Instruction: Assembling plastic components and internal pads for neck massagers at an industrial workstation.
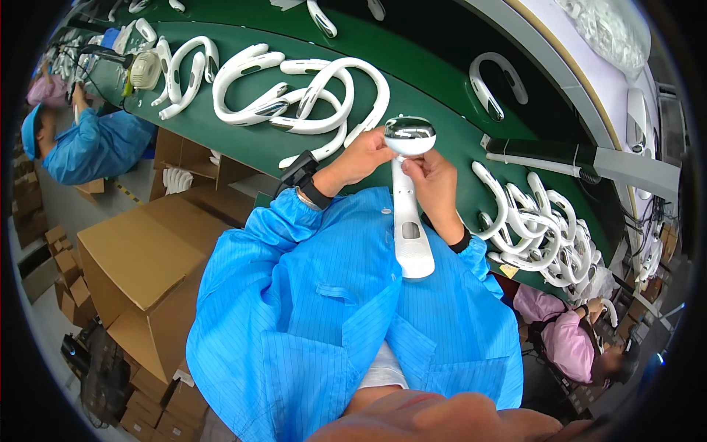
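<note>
In front of my chest I hold a white curved neckband device (412, 239), its rounded end with a shiny mirror-like face uppermost. My left hand (362, 156) is closed on the device just below that end. Gripping it from the other side is my right hand (434, 186), its thumb close to the white stem. My fingertips are partly hidden behind the device. Beyond my left hand, several more white neckbands (250, 88) lie on the green table (434, 96). A heap of similar neckbands (541, 228) lies to the right of my right hand.
A large open cardboard box (147, 250) stands at my left. A black and grey arm (545, 151) juts over the table at right. One neckband (482, 85) lies at the back. People in blue (103, 144) and pink (571, 342) work on either side.
</note>
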Action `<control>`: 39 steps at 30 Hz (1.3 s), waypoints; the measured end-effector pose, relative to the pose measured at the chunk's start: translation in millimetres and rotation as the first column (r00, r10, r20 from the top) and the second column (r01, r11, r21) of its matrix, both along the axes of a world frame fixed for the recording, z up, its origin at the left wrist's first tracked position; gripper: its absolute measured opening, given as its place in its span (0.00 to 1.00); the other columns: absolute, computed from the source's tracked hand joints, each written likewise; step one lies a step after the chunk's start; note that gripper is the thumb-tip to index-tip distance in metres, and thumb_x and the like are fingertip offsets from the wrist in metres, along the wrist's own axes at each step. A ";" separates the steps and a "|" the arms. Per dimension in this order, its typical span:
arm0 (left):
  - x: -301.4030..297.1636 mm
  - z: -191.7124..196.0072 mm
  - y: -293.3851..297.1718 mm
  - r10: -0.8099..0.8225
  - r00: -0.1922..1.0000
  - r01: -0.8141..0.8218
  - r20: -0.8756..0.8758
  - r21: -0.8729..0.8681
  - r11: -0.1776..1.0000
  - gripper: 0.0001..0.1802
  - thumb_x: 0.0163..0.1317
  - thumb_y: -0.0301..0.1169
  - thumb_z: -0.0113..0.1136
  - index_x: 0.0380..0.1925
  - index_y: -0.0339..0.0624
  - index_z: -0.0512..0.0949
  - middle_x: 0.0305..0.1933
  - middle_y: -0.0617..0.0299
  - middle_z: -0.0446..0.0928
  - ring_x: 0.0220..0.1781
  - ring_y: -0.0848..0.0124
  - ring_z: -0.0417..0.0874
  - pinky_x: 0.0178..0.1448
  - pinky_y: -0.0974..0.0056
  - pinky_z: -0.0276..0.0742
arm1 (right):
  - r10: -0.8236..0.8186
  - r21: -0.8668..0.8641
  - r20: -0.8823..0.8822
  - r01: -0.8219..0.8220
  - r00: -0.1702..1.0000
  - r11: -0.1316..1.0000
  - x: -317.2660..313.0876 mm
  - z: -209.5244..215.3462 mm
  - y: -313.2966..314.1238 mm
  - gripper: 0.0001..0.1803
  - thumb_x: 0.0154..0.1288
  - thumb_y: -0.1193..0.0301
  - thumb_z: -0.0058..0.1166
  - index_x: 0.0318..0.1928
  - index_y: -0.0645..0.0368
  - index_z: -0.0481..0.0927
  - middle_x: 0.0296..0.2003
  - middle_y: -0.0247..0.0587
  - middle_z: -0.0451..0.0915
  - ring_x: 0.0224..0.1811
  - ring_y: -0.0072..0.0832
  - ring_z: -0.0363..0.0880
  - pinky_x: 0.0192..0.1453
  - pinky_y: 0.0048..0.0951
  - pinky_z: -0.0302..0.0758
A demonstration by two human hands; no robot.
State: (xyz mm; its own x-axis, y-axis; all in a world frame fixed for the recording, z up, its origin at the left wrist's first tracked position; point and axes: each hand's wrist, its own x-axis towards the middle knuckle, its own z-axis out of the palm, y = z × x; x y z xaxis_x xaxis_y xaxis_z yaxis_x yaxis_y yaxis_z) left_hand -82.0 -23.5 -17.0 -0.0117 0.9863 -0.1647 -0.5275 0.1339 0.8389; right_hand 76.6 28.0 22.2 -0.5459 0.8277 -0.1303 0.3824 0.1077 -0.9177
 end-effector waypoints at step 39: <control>48.2 -29.8 24.2 -0.100 0.994 0.100 0.032 0.005 0.995 0.20 0.62 0.23 0.56 0.55 0.33 0.71 0.53 0.54 0.76 0.56 0.66 0.76 0.62 0.62 0.70 | -0.301 -0.836 -0.245 -0.043 0.922 0.548 69.3 -7.7 -9.2 0.14 0.70 0.69 0.46 0.51 0.64 0.69 0.38 0.46 0.81 0.29 0.27 0.82 0.32 0.26 0.80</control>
State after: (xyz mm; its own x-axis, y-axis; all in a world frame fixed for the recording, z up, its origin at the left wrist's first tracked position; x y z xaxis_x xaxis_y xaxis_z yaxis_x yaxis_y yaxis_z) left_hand -33.8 0.7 -46.8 0.0926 0.9827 -0.1603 -0.5380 0.1848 0.8224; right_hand 145.9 18.8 14.4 -0.5887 0.5161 -0.6222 -0.0063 -0.7726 -0.6349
